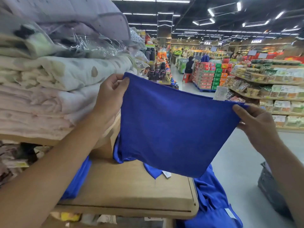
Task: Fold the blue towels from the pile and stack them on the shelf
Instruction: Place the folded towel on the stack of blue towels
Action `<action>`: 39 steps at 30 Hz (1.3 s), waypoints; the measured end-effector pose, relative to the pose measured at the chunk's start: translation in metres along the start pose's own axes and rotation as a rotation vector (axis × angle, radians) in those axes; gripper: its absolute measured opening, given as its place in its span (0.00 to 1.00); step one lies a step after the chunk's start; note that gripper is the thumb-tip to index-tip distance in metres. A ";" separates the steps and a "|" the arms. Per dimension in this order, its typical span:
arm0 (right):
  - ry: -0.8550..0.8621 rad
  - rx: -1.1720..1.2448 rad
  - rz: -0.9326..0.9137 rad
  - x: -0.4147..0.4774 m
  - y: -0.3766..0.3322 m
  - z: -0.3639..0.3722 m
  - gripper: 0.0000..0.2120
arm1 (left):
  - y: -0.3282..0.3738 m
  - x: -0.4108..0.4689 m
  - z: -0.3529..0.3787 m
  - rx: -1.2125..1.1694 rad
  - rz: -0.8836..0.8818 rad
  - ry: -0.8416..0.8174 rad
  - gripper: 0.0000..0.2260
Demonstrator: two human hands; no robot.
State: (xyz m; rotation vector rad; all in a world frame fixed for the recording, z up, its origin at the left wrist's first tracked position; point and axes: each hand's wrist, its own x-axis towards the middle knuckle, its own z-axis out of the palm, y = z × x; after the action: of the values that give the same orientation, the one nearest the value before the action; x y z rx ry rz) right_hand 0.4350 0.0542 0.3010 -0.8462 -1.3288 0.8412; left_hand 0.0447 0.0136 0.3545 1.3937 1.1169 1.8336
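I hold the towel [172, 129] stretched in the air over the shelf [131, 186]. My left hand [111, 96] pinches one top corner and my right hand [256, 124] pinches the other. Both pinches look shallow, so a tug could slip a corner. The hanging hem may also snag the pile [212, 203] draped off the shelf edge and drag it down. The towel hides whatever lies behind it. The blue strip [77, 180] under my left arm is possibly a folded one.
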 end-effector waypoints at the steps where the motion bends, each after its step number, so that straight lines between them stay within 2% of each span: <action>1: -0.003 -0.012 -0.011 -0.004 0.000 -0.003 0.16 | -0.005 -0.011 -0.001 -0.021 0.009 0.010 0.05; 3: -0.044 0.028 -0.003 -0.012 0.001 -0.010 0.21 | -0.014 -0.035 -0.008 -0.053 0.035 0.027 0.04; 6: -0.141 0.092 0.055 -0.029 0.009 -0.020 0.21 | -0.031 -0.072 -0.029 -0.072 0.053 0.011 0.03; 12: -0.192 0.026 0.219 -0.069 0.048 -0.021 0.25 | -0.085 -0.130 -0.078 -0.049 -0.053 -0.062 0.05; 15: -0.221 -0.030 0.326 -0.081 0.068 -0.009 0.19 | -0.108 -0.140 -0.097 -0.019 -0.182 -0.094 0.11; 17: -0.240 -0.084 0.387 -0.084 0.084 0.002 0.11 | -0.124 -0.139 -0.105 0.094 -0.246 -0.099 0.03; 20: -0.228 -0.233 0.436 -0.082 0.115 0.017 0.12 | -0.153 -0.129 -0.111 0.218 -0.300 -0.085 0.12; 23: -0.249 -0.377 0.448 -0.075 0.138 0.034 0.09 | -0.173 -0.111 -0.112 0.248 -0.384 -0.037 0.07; 24: -0.250 -0.394 0.452 -0.070 0.142 0.040 0.07 | -0.179 -0.104 -0.112 0.253 -0.402 -0.014 0.05; 28: -0.227 -0.396 0.448 -0.041 0.151 0.062 0.06 | -0.194 -0.067 -0.107 0.198 -0.486 0.101 0.11; 31: -0.205 -0.408 0.445 -0.012 0.157 0.076 0.06 | -0.206 -0.038 -0.101 0.268 -0.551 0.090 0.10; 34: -0.167 -0.415 0.437 0.013 0.162 0.086 0.05 | -0.214 -0.016 -0.095 0.229 -0.668 0.119 0.09; 36: -0.134 -0.432 0.423 0.027 0.165 0.090 0.07 | -0.215 -0.007 -0.092 0.234 -0.638 0.121 0.03; 39: -0.097 -0.453 0.408 0.034 0.172 0.093 0.07 | -0.218 -0.003 -0.092 0.198 -0.607 0.104 0.04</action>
State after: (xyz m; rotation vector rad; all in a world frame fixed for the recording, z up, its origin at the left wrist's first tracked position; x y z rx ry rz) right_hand 0.3388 0.1671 0.1686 -1.4839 -1.4822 0.9145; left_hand -0.0516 0.0915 0.1530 0.9159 1.5981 1.3913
